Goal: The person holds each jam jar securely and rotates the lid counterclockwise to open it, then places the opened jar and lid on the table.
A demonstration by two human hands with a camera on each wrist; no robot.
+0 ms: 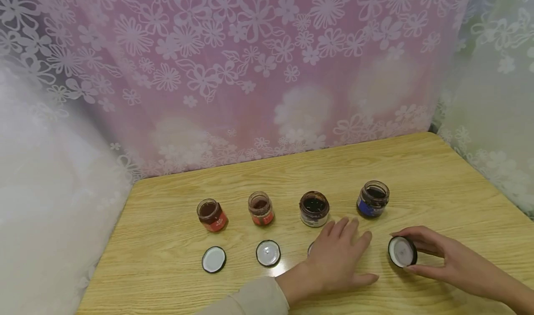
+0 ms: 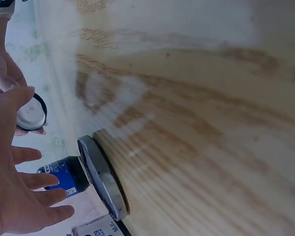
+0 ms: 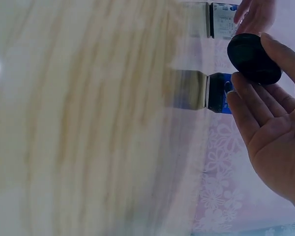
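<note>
My right hand [image 1: 448, 261] pinches a black-rimmed jar lid [image 1: 402, 251] between thumb and fingers, its pale inside facing the head camera. In the right wrist view the same lid [image 3: 254, 59] shows its dark outer face. Just behind it stands an open glass jar with a blue label [image 1: 370, 208]. My left hand [image 1: 338, 259] is spread with fingers extended and holds nothing. It hovers over another lid [image 1: 310, 248], mostly hidden in the head view; the left wrist view shows that lid [image 2: 102, 177] on the table. An open white-labelled jar [image 1: 314, 218] stands beyond the left fingertips.
Two open jars with red labels, the left one [image 1: 214, 222] and the middle one [image 1: 262, 217], stand further left in the row. In front of them lie a left lid [image 1: 214, 259] and a shiny lid [image 1: 268, 253], insides up. Floral curtains [image 1: 250, 74] border the wooden table [image 1: 167, 204].
</note>
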